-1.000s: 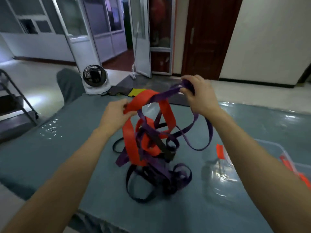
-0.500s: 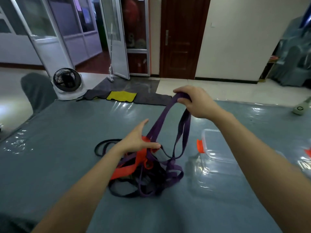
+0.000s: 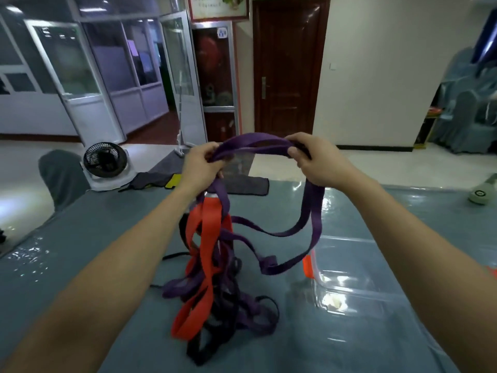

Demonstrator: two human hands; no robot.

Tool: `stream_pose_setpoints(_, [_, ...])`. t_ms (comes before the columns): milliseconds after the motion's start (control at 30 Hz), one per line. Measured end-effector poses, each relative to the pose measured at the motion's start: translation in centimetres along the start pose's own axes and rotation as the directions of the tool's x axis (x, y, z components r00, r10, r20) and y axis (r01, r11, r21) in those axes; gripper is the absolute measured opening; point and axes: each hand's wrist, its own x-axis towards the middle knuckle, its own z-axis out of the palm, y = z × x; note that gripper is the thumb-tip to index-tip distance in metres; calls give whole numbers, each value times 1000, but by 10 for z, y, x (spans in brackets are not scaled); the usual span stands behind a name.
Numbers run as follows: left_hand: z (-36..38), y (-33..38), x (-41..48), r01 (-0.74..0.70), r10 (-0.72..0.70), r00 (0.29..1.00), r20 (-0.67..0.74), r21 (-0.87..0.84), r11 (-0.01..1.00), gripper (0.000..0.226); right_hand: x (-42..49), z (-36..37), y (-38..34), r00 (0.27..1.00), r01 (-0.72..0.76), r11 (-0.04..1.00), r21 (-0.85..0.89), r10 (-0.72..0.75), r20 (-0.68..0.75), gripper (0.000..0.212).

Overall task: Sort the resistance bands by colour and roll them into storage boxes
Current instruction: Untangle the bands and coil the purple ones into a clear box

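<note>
Both hands hold a purple band [image 3: 252,142] raised above the table, stretched between them. My left hand [image 3: 203,164] grips its left end, my right hand [image 3: 314,160] grips its right end. Below my left hand hangs a tangle: an orange band [image 3: 207,238], more purple loops [image 3: 282,232] and black bands [image 3: 215,343] trailing down onto the table. A clear storage box [image 3: 349,267] with an orange latch sits on the table at the right, below my right forearm.
The table [image 3: 94,238] has a glossy grey-blue cover. Past its far edge stand a chair back [image 3: 60,179], a small black fan [image 3: 105,160] on the floor and a grey mat [image 3: 242,181]. A pale green device [image 3: 482,193] lies at the far right.
My left hand left the orange band on the table and rose to grip the purple band. Both hands lifted, pulling the tangle up off the table.
</note>
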Motion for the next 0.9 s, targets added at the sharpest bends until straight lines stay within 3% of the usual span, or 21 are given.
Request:
stream_pose_setpoints(67, [-5, 3, 8, -46, 30, 994, 102, 160, 986, 17, 6, -4, 5, 998, 19, 1000, 2, -19, -53, 36])
stream_pose_setpoints(133, [-8, 10, 17, -48, 52, 997, -51, 74, 996, 28, 10, -2, 6, 981, 70, 996, 62, -57, -183, 36])
stream_pose_setpoints(167, [-9, 14, 20, -60, 66, 995, -77, 70, 996, 32, 12, 0, 6, 983, 87, 995, 51, -77, -169, 33])
stream_pose_setpoints(233, [-12, 22, 19, -79, 76, 997, 24, 178, 981, 32, 18, 9, 7, 994, 92, 993, -72, -88, 64, 20])
stream_pose_setpoints(267, [-14, 23, 21, -60, 60, 998, 3, 181, 982, 26, 19, 12, 8, 988, 96, 991, -91, -83, 134, 15])
stream_pose_setpoints(333, [-24, 24, 28, -11, 22, 990, -140, 82, 997, 22, 24, 12, 11, 995, 91, 996, 20, -90, -45, 18])
stream_pose_setpoints(367, [-28, 26, 30, -11, 20, 995, -99, 83, 996, 25, 29, 11, 14, 986, 86, 995, 56, -77, -148, 19])
stream_pose_setpoints(433, [-31, 30, 28, -78, 53, 994, 99, 261, 962, 28, 34, 13, 10, 994, 70, 997, -28, -72, -77, 18])
stream_pose_setpoints(467, [-33, 32, 30, -77, 52, 994, 97, 276, 958, 29, 35, 15, 10, 998, 62, 997, -52, -62, 7, 18])
stream_pose_setpoints(500, [-36, 32, 34, -48, 48, 999, 5, 226, 973, 34, 36, 17, 11, 998, 57, 998, -18, -57, 14, 19])
stream_pose_setpoints(533, [-42, 34, 37, -20, 30, 998, -63, 152, 988, 39, 37, 17, 11, 997, 47, 997, 60, -43, -59, 22])
stream_pose_setpoints(600, [-51, 34, 36, -26, 20, 999, 37, 168, 985, 42, 38, 14, 7, 973, 50, 988, 143, -16, -228, 24])
stream_pose_setpoints(667, [-48, 31, 26, -27, -40, 958, 282, 231, 973, 47, 35, 20, 5, 986, 5, 995, 101, 11, -164, 24])
stream_pose_setpoints(700, [-44, 26, 20, -7, -63, 939, 339, 201, 980, 41, 31, 26, 7, 994, -23, 996, 90, 33, -107, 24])
stream_pose_setpoints(800, [-40, 9, 0, 62, -59, 938, 341, 2, 998, 21, 2, 49, 25, 993, -78, 982, 174, 92, -75, 32])
stream_pose_setpoints(900, [-30, 2, -21, 20, -20, 940, 341, 3, 1000, 21, -35, 76, 34, 991, -126, 969, 212, 113, 70, 63])
